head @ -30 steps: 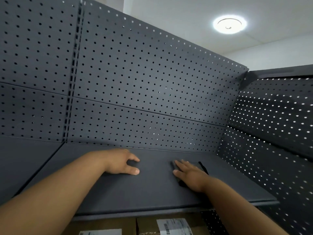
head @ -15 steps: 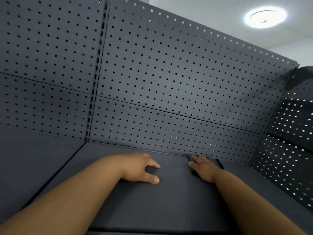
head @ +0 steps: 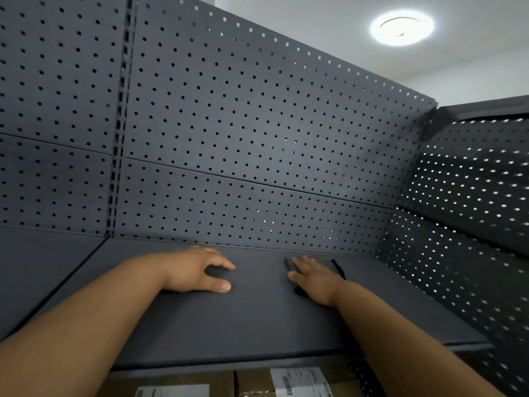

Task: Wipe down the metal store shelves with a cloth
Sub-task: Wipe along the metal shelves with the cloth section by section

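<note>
Our right hand (head: pixel 315 279) lay flat, fingers straight, on the dark cloth (head: pixel 299 292) at two o'clock on the shelf (head: pixel 229 325); our left hand (head: pixel 200 270) rested loosely spread at ten. The cloth seemed thin, limp and light, best pinned under the palm.

Lamp (head: pixel 401 27): round, white, lit; set in the ceiling at upper right.
Ceiling (head: pixel 300 21): plain white.
Wall (head: pixel 472 78): white, showing above the panels' top edge at right.
Back panel (head: pixel 257 124): dark grey pegboard in two tiers, with a horizontal seam between them.
Upright (head: pixel 120 138): slotted strip, dividing the back panel from the next bay on the left.
Side panel (head: pixel 463 196): pegboard at right, meeting the back panel in a corner; light shines through its holes.
Boxes (head: pixel 200 385): brown cardboard, two side by side, below the front edge of the shelf (head: pixel 229 325).
Labels (head: pixel 300 382): white, one on each box; print too blurred to read.
</note>
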`<state>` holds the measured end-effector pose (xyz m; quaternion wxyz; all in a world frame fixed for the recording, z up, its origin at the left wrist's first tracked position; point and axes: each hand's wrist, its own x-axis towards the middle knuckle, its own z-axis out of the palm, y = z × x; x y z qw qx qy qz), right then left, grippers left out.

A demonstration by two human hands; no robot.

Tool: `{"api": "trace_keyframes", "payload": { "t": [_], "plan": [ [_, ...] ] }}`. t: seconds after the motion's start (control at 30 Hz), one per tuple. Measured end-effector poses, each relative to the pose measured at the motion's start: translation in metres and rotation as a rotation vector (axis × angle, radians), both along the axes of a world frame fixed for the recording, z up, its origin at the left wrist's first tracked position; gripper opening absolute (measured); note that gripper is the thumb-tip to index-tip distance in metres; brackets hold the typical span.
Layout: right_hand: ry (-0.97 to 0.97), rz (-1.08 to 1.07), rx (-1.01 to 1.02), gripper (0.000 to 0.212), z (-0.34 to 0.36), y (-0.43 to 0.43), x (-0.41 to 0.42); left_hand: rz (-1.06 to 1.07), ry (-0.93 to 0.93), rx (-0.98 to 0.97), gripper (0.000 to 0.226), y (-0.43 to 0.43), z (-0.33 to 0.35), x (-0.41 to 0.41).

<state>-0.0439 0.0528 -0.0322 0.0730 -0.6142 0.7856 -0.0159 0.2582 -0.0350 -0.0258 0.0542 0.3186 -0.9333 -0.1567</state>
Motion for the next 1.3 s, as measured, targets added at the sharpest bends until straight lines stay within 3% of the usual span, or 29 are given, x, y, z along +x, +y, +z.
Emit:
{"api": "trace_keyframes", "payload": {
  "t": [0.33, 0.63, 1.3],
  "plan": [
    [0.025, 0.062, -0.035, 0.066, -0.003, 0.080, 0.019, 0.017, 0.042, 0.006, 0.064, -0.002, -0.006, 0.002],
    [0.033, 0.061, -0.021, 0.064, -0.001, 0.086, 0.019, 0.032, -0.004, 0.001, 0.064, 0.003, -0.002, -0.005],
    [0.029, 0.002, 0.000, 0.067, -0.005, -0.060, -0.012, 0.037, 0.028, 0.057, 0.063, -0.003, 0.000, 0.000]
  ]
}}
